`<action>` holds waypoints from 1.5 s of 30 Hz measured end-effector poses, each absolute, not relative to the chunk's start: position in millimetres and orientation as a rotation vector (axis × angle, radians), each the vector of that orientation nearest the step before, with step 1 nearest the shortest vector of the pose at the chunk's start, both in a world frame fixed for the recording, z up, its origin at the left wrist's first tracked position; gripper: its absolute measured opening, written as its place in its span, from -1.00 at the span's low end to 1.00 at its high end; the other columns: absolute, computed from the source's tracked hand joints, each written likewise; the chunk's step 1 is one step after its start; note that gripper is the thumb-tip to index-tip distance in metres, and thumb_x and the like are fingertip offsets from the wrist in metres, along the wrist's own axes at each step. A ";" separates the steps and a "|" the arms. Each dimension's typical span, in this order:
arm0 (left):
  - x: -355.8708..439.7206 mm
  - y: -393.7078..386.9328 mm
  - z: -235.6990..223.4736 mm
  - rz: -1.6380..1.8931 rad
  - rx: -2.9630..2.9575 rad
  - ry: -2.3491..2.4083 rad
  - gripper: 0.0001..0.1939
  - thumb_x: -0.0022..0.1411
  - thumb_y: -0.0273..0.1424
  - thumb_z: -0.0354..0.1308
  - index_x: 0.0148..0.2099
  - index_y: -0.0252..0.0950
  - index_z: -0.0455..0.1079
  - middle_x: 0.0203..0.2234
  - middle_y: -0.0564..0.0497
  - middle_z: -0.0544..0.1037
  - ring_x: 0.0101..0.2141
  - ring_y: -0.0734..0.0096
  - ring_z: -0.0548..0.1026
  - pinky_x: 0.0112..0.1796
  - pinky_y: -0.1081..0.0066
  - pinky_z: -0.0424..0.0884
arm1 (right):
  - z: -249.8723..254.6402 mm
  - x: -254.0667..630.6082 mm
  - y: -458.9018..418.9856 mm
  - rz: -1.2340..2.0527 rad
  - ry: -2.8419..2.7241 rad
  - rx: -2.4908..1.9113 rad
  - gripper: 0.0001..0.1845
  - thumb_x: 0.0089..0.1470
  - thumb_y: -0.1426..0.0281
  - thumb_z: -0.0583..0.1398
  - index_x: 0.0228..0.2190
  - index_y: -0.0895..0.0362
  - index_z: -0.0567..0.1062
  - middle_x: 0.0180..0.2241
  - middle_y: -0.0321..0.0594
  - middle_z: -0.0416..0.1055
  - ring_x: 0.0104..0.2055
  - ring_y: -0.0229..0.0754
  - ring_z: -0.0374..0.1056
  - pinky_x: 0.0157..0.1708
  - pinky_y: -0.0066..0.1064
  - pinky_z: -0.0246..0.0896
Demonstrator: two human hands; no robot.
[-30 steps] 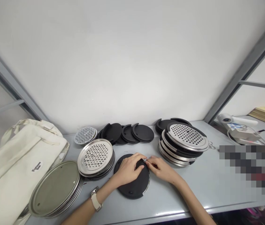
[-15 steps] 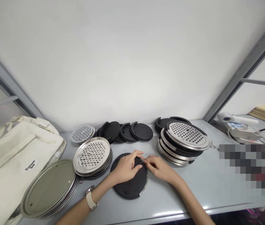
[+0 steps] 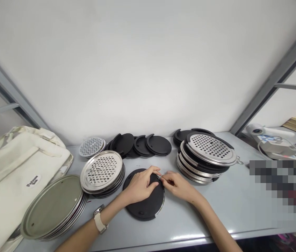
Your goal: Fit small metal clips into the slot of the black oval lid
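A black round disc (image 3: 148, 208) with a silvery edge lies flat on the grey table in front of me. My left hand (image 3: 143, 186) rests over its top and steadies it, fingers bent at the far rim and thumb apart. At the disc's upper right edge is a small metal ring (image 3: 158, 177). The fingertips of my right hand (image 3: 176, 186) pinch this ring from the right. Where the ring meets the disc is partly covered by my fingers. Just left of the disc stands a stack of round grater plates (image 3: 102, 172), its top one silver with raised holes.
A tall stack of grater discs (image 3: 212, 149) with metal rings stands at right. Black round covers (image 3: 159, 145) lie along the wall, beside small grater plates (image 3: 92, 147). Olive round plates (image 3: 55, 206) and a cream bag (image 3: 19, 175) are at left. A white device (image 3: 271, 133) sits far right.
The view has shifted slightly. My right fingers have turned the metal ring a little at the disc's edge, while my left hand stays on the disc.
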State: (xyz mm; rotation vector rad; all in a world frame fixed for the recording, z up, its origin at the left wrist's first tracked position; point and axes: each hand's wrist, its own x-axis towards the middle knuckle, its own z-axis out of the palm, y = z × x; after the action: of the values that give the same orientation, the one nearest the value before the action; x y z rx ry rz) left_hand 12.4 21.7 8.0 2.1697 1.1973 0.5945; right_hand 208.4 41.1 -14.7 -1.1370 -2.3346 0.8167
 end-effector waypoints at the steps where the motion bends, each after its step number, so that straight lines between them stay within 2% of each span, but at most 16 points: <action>1: 12.4 21.7 7.8 0.600 2.167 1.192 -0.59 0.19 -0.43 0.03 0.09 -0.12 0.15 -0.08 0.11 0.46 -0.51 0.53 0.32 -0.28 0.45 0.30 | -14.7 208.6 40.9 0.817 -2.335 -1.140 -0.60 0.18 0.36 -0.02 -0.68 0.12 0.10 -0.68 -0.40 0.02 -0.51 -0.27 0.07 -0.48 -0.45 -0.05; 7: 12.5 21.8 5.9 0.599 2.143 1.209 -0.59 0.18 -0.42 0.04 0.09 -0.15 0.17 -0.09 0.07 0.46 -0.51 0.52 0.33 -0.29 0.43 0.30 | -18.2 209.6 40.7 0.774 -2.300 -1.197 -0.65 0.19 0.33 -0.01 -0.61 0.13 0.21 -0.60 -0.38 0.16 -0.53 -0.30 0.07 -0.51 -0.47 -0.05; 10: 12.2 21.6 5.6 0.611 2.155 1.205 -0.60 0.19 -0.41 0.04 0.09 -0.14 0.18 -0.09 0.08 0.45 -0.51 0.52 0.33 -0.30 0.44 0.29 | -19.4 209.7 41.1 0.773 -2.305 -1.179 -0.67 0.19 0.34 -0.02 -0.59 0.14 0.23 -0.59 -0.37 0.16 -0.52 -0.30 0.08 -0.51 -0.47 -0.05; 16: 11.9 20.5 5.3 0.632 2.171 1.209 -0.62 0.19 -0.42 0.03 0.07 -0.14 0.18 -0.05 0.08 0.43 -0.50 0.52 0.33 -0.29 0.43 0.31 | -14.6 208.1 40.2 0.801 -2.328 -1.183 -0.65 0.16 0.36 0.00 -0.64 0.13 0.14 -0.60 -0.38 0.10 -0.51 -0.30 0.08 -0.49 -0.47 -0.04; 21: 12.4 19.9 5.0 0.645 2.196 1.244 -0.67 0.19 -0.41 0.04 0.03 -0.17 0.23 -0.11 0.05 0.43 -0.39 0.46 0.40 -0.29 0.43 0.31 | -14.6 206.3 39.6 0.813 -2.316 -1.221 -0.68 0.13 0.38 0.01 -0.64 0.13 0.13 -0.59 -0.38 0.10 -0.53 -0.31 0.06 -0.51 -0.48 -0.06; 25: 12.2 19.8 6.2 0.629 2.235 1.242 -0.72 0.21 -0.39 0.03 -0.01 -0.16 0.28 -0.14 0.07 0.42 -0.42 0.49 0.39 -0.35 0.45 0.29 | -14.3 205.5 38.4 0.798 -2.301 -1.228 -0.69 0.12 0.38 0.01 -0.64 0.13 0.16 -0.59 -0.38 0.12 -0.52 -0.31 0.08 -0.50 -0.47 -0.06; 32: 12.5 21.0 4.0 0.627 2.264 1.229 -0.71 0.22 -0.39 0.03 0.01 -0.16 0.27 -0.13 0.04 0.40 -0.34 0.43 0.41 -0.34 0.44 0.29 | -7.9 201.6 34.7 0.884 -2.218 -1.186 -0.85 0.07 0.46 0.03 -0.52 0.11 0.17 -0.57 -0.42 0.13 -0.52 -0.33 0.07 -0.51 -0.49 -0.06; 45: 13.1 21.1 1.0 0.693 2.207 1.306 -0.80 0.16 -0.39 0.11 -0.13 -0.20 0.23 -0.22 0.07 0.33 -0.40 0.48 0.37 -0.37 0.44 0.27 | -8.7 198.8 37.3 0.811 -2.323 -1.201 -0.71 0.21 0.40 -0.08 -0.56 0.10 0.07 -0.58 -0.39 0.12 -0.49 -0.29 0.09 -0.47 -0.45 -0.09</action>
State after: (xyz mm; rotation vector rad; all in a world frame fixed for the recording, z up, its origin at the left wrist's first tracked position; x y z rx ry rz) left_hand 13.1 21.1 1.0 2.2071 1.3060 0.6933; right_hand 198.8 37.3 -8.7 -1.2012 -2.3227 0.8109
